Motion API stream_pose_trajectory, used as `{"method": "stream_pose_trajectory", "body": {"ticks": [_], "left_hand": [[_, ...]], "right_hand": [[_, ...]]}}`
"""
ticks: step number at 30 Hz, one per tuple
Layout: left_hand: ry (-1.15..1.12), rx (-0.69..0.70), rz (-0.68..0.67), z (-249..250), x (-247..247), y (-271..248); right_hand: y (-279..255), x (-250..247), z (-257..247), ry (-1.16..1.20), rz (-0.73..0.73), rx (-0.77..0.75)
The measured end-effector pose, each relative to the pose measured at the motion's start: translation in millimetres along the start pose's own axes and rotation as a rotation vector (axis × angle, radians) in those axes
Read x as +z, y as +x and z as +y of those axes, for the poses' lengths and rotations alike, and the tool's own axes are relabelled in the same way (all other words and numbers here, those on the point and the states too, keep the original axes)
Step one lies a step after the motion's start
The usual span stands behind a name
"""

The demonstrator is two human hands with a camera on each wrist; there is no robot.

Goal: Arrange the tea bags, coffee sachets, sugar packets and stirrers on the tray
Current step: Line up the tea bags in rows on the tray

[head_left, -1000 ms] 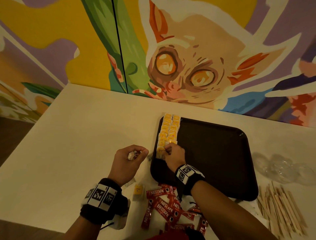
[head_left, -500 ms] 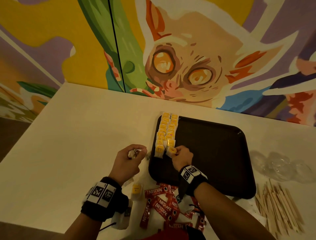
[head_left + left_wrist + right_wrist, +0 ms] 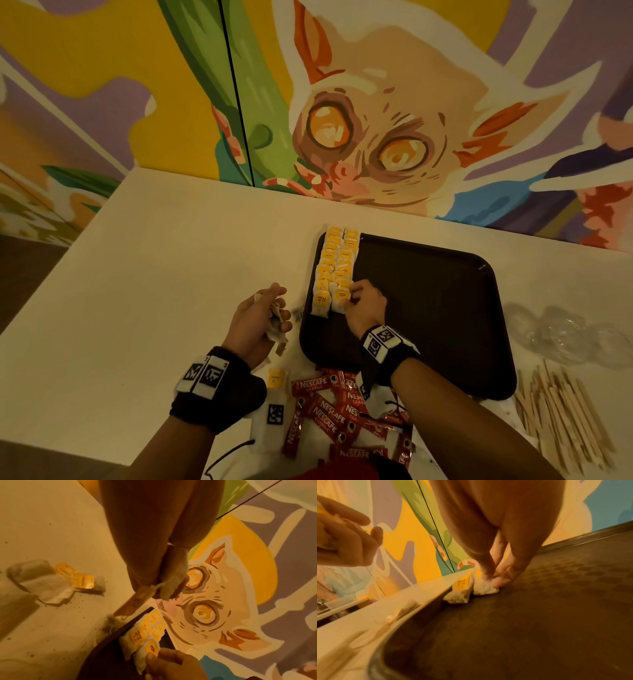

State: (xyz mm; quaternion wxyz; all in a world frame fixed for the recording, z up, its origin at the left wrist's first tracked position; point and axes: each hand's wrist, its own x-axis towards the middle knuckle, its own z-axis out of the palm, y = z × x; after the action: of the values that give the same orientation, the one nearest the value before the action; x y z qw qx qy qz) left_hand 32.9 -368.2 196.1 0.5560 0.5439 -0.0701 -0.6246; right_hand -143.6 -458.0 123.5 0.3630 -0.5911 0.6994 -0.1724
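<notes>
Head view: right hand (image 3: 364, 305) pinches the nearest tea bag (image 3: 342, 297) of the two rows on the tray (image 3: 445, 308); left hand (image 3: 255, 325), just left of it over the tabletop (image 3: 137, 274), grips crumpled tea bags (image 3: 275, 317). Coffee sachets (image 3: 329, 411) near both wrists; stirrers (image 3: 561, 418) far right.

Left wrist view: fingers (image 3: 150, 561) curl round a tea bag.

Right wrist view: fingertips (image 3: 500, 580) press the bag on the tray.

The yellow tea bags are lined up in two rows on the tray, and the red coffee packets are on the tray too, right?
Not quite. The tea bags do sit in two rows on the tray, but the red coffee packets lie on the table in front of it, as the head view shows.
</notes>
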Motion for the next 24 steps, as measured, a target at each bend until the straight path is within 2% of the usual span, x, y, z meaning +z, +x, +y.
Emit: {"method": "stream_pose_trajectory", "body": {"ticks": [2,4,8,10,12,14,16,19,24], "left_hand": [[-0.049,0.0,0.004,0.2,1.9,0.4],[-0.096,0.005,0.008,0.7,4.9,-0.1],[-0.143,0.03,0.038,2.6,10.1,-0.3],[-0.149,0.042,0.057,3.6,11.9,-0.3],[-0.148,0.037,0.085,4.5,13.6,-0.2],[-0.16,0.008,0.097,4.7,14.4,-0.5],[-0.164,-0.028,0.094,4.3,15.8,-1.8],[-0.192,-0.054,0.093,2.6,17.4,-3.6],[-0.205,-0.073,0.123,1.1,11.4,-2.6]], "right_hand": [[-9.4,-3.2,-6.9,0.044,0.066,-0.04],[-22.7,-7.7,-16.7,0.118,0.035,-0.119],[-58.9,-17.1,-37.6,0.381,-0.35,-0.239],[-75.1,-20.8,-42.5,0.49,-0.461,-0.318],[-87.0,-22.9,-46.9,0.505,-0.503,-0.407],[-92.6,-21.5,-49.8,0.443,-0.474,-0.496],[-94.2,-18.1,-51.9,0.395,-0.376,-0.574],[-92.2,-13.4,-52.6,0.371,-0.251,-0.608],[-93.3,-20.6,-53.9,0.353,-0.255,-0.641]]}}
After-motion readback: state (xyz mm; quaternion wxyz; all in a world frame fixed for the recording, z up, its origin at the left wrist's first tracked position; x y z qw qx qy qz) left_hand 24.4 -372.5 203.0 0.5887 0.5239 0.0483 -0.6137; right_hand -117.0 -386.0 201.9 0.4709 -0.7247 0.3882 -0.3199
